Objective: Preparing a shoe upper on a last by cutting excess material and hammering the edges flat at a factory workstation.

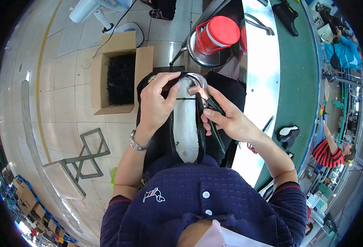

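A black shoe upper [202,142] on a last lies across my lap, sole side up, toe away from me. Its pale underside [185,127] faces me, with a thin black cord crossing near the toe. My left hand [158,96] holds the toe's left edge, the index finger at the tip and the thumb on the underside. In my right hand [226,117] is a pair of lasting pincers [204,92] with green handles. Their curved metal head rests over the toe's right edge; whether the jaws grip the upper I cannot tell.
On my right runs a workbench with a metal edge [261,82] and green top [296,90], bearing shoes [288,136] and other pincers [258,24]. A red jug [220,33] stands on a stool ahead. Left are an open carton [143,61], folding stool [64,179] and fan [82,10].
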Demonstrator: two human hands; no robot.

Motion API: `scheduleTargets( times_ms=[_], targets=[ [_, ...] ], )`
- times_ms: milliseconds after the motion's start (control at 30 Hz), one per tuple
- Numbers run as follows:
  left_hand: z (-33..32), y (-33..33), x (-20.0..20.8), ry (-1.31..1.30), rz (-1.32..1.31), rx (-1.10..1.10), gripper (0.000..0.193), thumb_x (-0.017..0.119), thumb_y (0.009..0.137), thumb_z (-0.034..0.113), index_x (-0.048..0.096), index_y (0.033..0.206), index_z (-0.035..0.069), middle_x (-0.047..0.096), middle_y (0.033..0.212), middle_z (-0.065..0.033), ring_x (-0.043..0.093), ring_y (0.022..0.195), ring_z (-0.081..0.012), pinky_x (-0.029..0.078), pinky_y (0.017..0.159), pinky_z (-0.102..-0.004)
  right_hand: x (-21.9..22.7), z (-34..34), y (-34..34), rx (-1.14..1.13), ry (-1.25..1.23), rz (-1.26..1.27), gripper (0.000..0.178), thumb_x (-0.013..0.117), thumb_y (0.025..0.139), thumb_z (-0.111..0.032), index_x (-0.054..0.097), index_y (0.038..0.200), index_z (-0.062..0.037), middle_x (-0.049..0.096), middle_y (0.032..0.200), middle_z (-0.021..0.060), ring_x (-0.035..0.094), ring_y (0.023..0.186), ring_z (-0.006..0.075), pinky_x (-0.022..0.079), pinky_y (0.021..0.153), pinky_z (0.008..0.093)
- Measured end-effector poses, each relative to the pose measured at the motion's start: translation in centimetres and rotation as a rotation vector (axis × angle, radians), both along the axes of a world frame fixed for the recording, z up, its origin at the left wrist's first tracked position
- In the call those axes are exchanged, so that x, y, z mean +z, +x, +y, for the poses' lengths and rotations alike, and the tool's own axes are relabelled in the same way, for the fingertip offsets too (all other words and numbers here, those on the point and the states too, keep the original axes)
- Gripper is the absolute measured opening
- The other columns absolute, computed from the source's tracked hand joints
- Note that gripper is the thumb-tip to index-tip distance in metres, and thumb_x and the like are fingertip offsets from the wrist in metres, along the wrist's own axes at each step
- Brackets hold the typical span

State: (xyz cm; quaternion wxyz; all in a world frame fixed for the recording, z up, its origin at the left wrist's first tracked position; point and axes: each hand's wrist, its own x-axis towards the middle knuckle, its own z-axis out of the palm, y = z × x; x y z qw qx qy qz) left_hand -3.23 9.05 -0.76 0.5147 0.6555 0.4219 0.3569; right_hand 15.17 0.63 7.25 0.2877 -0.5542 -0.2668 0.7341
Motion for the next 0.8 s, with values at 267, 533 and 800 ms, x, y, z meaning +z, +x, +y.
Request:
scheduleTargets(
  times_ms=[267, 533, 800],
  targets=[
    [0.0, -0.3, -0.5, 0.162, 0.040, 0.010, 0.019, 0.060, 0.088, 0.001, 0.067, 0.105, 0.002, 0.069, 0.108, -0.0165, 0.070, 0.092, -0.0252, 0.053, 0.078, -0.0300, -1.8, -1.5, -0.5, 0.127, 0.262, -0.404, 0.060, 0.046, 0.100, -0.011, 0.015, 0.151, -0.0049, 0.058, 0.075, 0.0081, 0.060, 0.063, 0.0153, 0.051, 0.063, 0.0310],
    [0.3, -1.2, -0.9, 0.295, 0.121, -0.139, 0.023, 0.060, 0.084, -0.002, 0.067, 0.105, 0.003, 0.068, 0.111, -0.0153, 0.069, 0.085, -0.0287, 0.054, 0.076, -0.0320, 0.8, -0.3, 0.7, 0.332, 0.304, -0.588, 0.059, 0.049, 0.098, -0.008, 0.020, 0.148, -0.0035, 0.059, 0.069, 0.0117, 0.062, 0.062, 0.0228, 0.051, 0.064, 0.0339],
    [0.7, -1.7, -1.7, 0.551, 0.215, -0.128, 0.022, 0.060, 0.083, -0.003, 0.067, 0.103, 0.001, 0.067, 0.115, -0.0134, 0.068, 0.088, -0.0269, 0.053, 0.078, -0.0332, 4.1, 2.6, 1.1, 0.758, 0.341, -0.915, 0.062, 0.056, 0.091, -0.006, 0.026, 0.145, -0.0043, 0.064, 0.078, 0.0248, 0.062, 0.073, 0.0450, 0.049, 0.068, 0.0474]
  ],
)
